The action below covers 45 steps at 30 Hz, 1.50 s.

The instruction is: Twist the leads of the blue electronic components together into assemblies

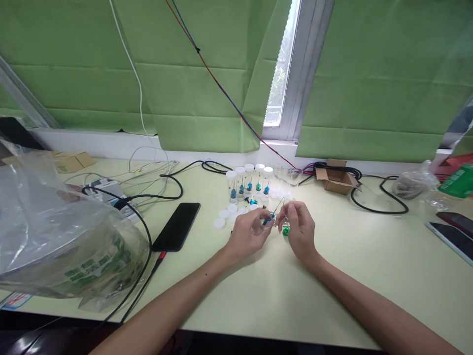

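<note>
My left hand (249,230) is closed in a pinch round a small blue-and-black part (268,220), from which a thin metal wire slants up. Close beside it, my right hand (300,228) has its thumb and fingers pressed together near a thin wire piece; what exactly they hold is too small to tell. A green part (286,230) shows just under the right fingers. Behind the hands stand several clear vials (250,177) with white caps, holding blue or green pieces on thin stems. Loose white caps (219,224) lie left of them, and a small blue piece (253,201) lies in front.
A black phone (176,227) with a cable lies to the left, near a large plastic bag (70,236). Black cables (177,185) run along the back. An open cardboard box (336,180) stands back right. More phones (453,239) and a green-labelled bottle (456,183) are far right.
</note>
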{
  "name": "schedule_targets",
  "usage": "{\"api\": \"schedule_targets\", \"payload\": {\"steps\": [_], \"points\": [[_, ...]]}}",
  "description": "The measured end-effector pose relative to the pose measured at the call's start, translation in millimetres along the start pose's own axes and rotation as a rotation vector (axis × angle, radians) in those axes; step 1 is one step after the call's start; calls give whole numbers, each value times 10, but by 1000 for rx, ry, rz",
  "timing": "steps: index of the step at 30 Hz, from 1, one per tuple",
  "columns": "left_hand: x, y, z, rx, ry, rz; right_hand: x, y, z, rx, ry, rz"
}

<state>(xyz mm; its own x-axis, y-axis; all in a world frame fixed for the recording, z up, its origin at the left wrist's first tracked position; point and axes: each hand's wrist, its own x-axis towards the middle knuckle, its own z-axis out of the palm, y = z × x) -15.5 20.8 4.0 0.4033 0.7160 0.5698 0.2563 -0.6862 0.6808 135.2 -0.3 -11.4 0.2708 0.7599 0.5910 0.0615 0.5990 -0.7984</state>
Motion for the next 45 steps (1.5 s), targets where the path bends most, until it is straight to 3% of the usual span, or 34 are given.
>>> {"api": "schedule_targets", "payload": {"steps": [10, 21, 32, 39, 45], "points": [[-2, -15, -16, -39, -178, -51, 17, -50, -41, 21, -115, 127], [24, -42, -22, -124, -180, -122, 24, -57, -3, 141, -113, 205], [54, -21, -68, -108, -179, -308, 67, -75, -35, 27, 60, 116], [29, -112, -14, -37, -184, -300, 181, -62, -91, 13, 278, 99], [37, -122, -63, 127, -201, -261, 197, -52, -100, 18, 298, 91]]}}
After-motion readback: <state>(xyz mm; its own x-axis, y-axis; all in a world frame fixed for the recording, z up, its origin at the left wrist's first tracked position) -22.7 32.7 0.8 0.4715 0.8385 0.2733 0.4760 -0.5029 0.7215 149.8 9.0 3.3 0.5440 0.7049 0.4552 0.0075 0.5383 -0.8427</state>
